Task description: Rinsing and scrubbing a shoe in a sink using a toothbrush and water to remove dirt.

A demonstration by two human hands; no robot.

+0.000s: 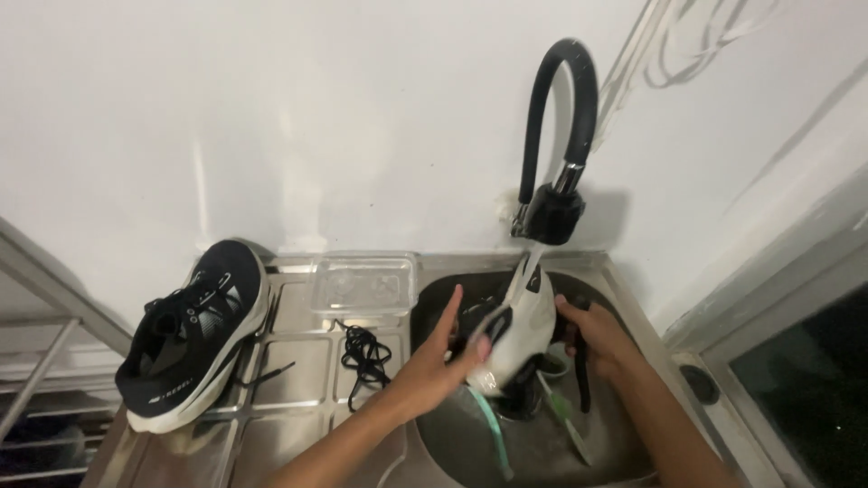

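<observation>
Over the steel sink [624, 452] I hold a black sneaker with a white sole [524, 330], sole up, under water running from the black curved faucet [553, 210]. My left hand [438, 357] presses on the sole's near side, thumb raised. At the shoe's right side my right hand [597, 339] grips it. A second black sneaker [194, 334] leans on the draining board at the left. A loose black shoelace [364, 352] lies between it and the sink.
A clear plastic container [363, 285] sits at the back of the draining board [298, 398]. Green-handled brushes [565, 425] lie in the basin. White wall stands behind; a window frame [768, 307] is at right, and metal rails [36, 361] at left.
</observation>
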